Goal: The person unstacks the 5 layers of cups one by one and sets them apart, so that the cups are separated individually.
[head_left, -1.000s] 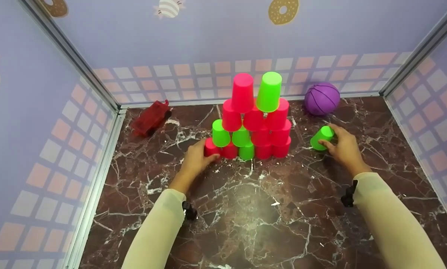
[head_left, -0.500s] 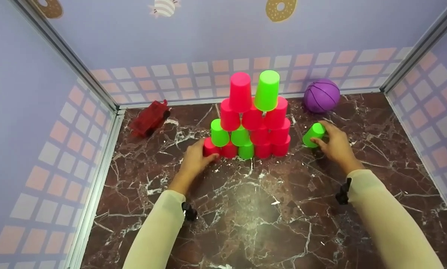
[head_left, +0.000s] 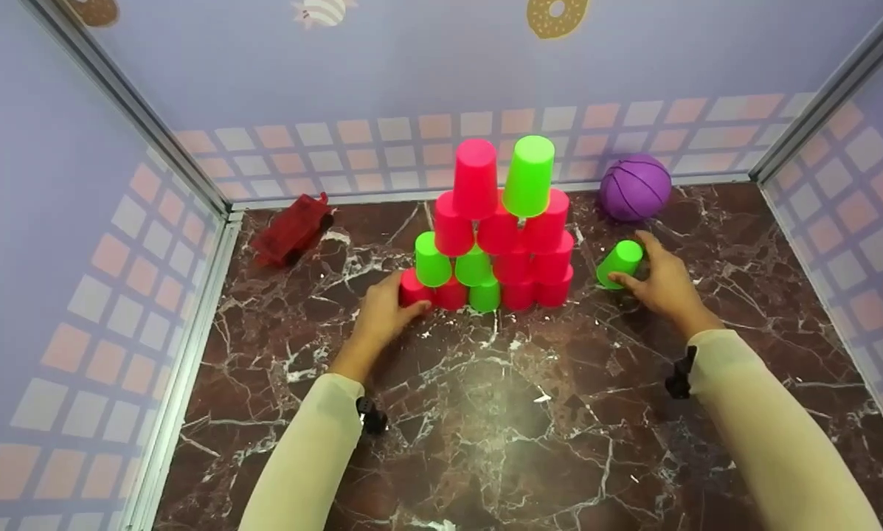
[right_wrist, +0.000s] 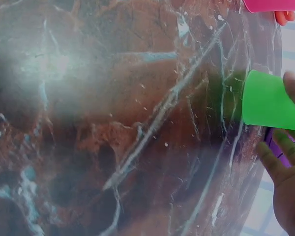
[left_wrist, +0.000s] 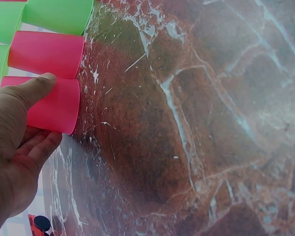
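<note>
Inverted pink and green plastic cups are stacked in a tiered pyramid; a pink cup (head_left: 475,177) and a green cup (head_left: 529,177) top it. At the bottom row's left end, my left hand (head_left: 381,313) grips a pink cup (head_left: 414,286), thumb on the near side and fingers behind, as the left wrist view shows. Right of the pyramid, a separate green cup (head_left: 620,264) stands upside down on the marbled surface. Beside it is my right hand (head_left: 666,286). Its thumb touches that cup, while the other fingers are spread slightly apart from its side in the right wrist view.
A purple ball (head_left: 635,187) lies by the back wall, behind the separate green cup. A red toy vehicle (head_left: 291,230) sits at the back left. Patterned walls (head_left: 375,66) enclose the dark marbled surface (head_left: 500,413) at the back and both sides.
My right hand has moved the separate green cup leftward, nearer the pyramid, and its fingers have just spread from the cup. My left hand keeps its grip on the corner pink cup.
</note>
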Motion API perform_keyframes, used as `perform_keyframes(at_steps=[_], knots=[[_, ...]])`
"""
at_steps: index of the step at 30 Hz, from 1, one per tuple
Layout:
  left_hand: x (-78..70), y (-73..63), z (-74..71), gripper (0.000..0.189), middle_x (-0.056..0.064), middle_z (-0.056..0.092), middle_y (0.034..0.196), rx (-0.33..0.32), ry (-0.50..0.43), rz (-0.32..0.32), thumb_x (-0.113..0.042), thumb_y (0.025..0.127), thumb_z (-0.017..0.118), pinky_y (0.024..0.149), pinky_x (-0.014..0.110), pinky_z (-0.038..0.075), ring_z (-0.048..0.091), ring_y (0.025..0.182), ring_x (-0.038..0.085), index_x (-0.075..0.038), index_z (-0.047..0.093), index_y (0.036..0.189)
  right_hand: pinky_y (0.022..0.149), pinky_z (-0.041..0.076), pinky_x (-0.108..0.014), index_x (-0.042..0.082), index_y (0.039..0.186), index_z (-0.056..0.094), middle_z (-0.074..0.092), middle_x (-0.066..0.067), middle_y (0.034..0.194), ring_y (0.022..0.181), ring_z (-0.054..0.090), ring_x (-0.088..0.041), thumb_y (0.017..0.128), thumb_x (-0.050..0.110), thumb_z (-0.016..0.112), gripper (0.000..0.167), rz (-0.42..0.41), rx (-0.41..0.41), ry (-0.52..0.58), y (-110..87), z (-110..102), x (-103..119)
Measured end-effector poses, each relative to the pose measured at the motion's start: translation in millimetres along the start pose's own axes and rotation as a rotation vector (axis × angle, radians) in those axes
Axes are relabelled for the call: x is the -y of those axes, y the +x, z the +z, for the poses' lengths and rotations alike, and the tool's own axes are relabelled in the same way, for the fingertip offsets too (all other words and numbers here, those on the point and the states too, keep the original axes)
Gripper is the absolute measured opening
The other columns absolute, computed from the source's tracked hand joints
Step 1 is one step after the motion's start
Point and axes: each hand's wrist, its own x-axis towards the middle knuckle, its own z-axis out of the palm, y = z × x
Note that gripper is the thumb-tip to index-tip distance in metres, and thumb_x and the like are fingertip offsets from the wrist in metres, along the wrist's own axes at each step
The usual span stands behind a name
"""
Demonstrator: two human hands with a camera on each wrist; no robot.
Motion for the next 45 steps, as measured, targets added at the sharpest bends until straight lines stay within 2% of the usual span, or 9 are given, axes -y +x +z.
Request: perform_keyframes(at_steps=[4,10,16,21,25,30,38,40,45], knots=[[-7.6,-1.6,-9.3,0.064,0.018,0.079,0.127,0.012,-0.014,-0.009,-0.037,0.090,0.093,0.104,0.055,0.060,0.076,0.118,0.038,-0.008,0.067,0.140,0.125,0.036,-0.073,-0.003,0.168,0.035,0.052,-0.033,0.163,0.150,0.050,-0.056,0.095,0.035,0.090,0.099,-0.016,0.003,0.024,7.5,-16.5,11.1],[-31.3,-12.5,-25.7,0.060,0.023,0.078,0.128,0.001,-0.008,-0.003,-0.029,0.092,0.091,0.106,0.057,0.060,0.076,0.120,0.043,-0.002,0.067,0.140,0.131,0.031,-0.071,0.001,0.168,0.041,0.046,-0.029,0.170,0.158,0.042,-0.054,0.096,0.042,0.087,0.095,-0.072,-0.035,0.068,24.6,-53.0,50.3],[-39.5,-15.0,-29.6,0.062,0.022,0.077,0.132,0.029,0.008,-0.053,-0.028,0.092,0.091,0.109,0.057,0.058,0.074,0.124,0.042,-0.003,0.065,0.143,0.121,0.043,-0.074,0.010,0.164,0.051,0.056,-0.024,0.164,0.152,0.051,-0.052,0.097,0.049,0.083,0.084,-0.174,-0.081,0.055,40.0,-80.0,102.8],[-37.4,-14.1,-28.8,0.064,0.021,0.077,0.133,0.039,0.004,-0.071,-0.029,0.091,0.092,0.110,0.056,0.058,0.074,0.125,0.041,-0.004,0.066,0.143,0.125,0.044,-0.064,0.009,0.158,0.058,0.065,-0.016,0.157,0.149,0.058,-0.040,0.099,0.044,0.083,0.073,-0.305,-0.114,0.077,46.2,-90.8,141.9],[-24.1,-11.4,-21.1,0.061,0.021,0.079,0.127,-0.002,-0.007,-0.020,-0.032,0.090,0.093,0.104,0.056,0.060,0.076,0.119,0.040,-0.005,0.068,0.138,0.129,0.041,-0.060,0.009,0.154,0.062,0.068,-0.014,0.153,0.148,0.059,-0.036,0.101,0.041,0.080,0.064,-0.400,-0.125,0.085,48.0,-95.1,167.6],[-30.1,-13.6,-22.9,0.060,0.022,0.079,0.125,0.009,-0.022,-0.006,-0.029,0.091,0.093,0.103,0.058,0.060,0.076,0.117,0.041,-0.002,0.068,0.137,0.126,0.044,-0.062,0.008,0.153,0.062,0.070,-0.013,0.151,0.146,0.061,-0.036,0.101,0.040,0.079,0.063,-0.488,-0.104,0.073,47.2,-94.1,192.5],[-1.2,-2.7,-3.2,0.065,0.017,0.080,0.127,-0.005,-0.049,0.032,-0.037,0.089,0.094,0.105,0.052,0.061,0.077,0.119,0.035,-0.007,0.067,0.141,0.121,0.050,-0.057,0.011,0.152,0.063,0.072,-0.011,0.145,0.139,0.066,-0.034,0.096,0.035,0.088,0.067,-0.524,-0.040,0.069,46.2,-84.5,216.0],[-11.3,-5.1,-7.4,0.063,0.020,0.079,0.126,-0.005,-0.027,0.010,-0.032,0.088,0.095,0.103,0.056,0.061,0.076,0.118,0.040,-0.005,0.068,0.138,0.120,0.052,-0.054,0.010,0.151,0.065,0.074,-0.009,0.142,0.135,0.070,-0.032,0.095,0.033,0.089,0.065,-0.533,-0.034,0.093,46.7,-81.9,218.7],[-3.2,-1.3,-2.2,0.064,0.017,0.080,0.125,-0.016,-0.008,0.014,-0.037,0.086,0.096,0.102,0.054,0.061,0.077,0.117,0.037,-0.008,0.070,0.137,0.115,0.057,-0.049,0.005,0.146,0.067,0.078,-0.010,0.135,0.128,0.076,-0.031,0.094,0.027,0.091,0.061,-0.539,-0.027,0.153,48.3,-77.5,224.6]])
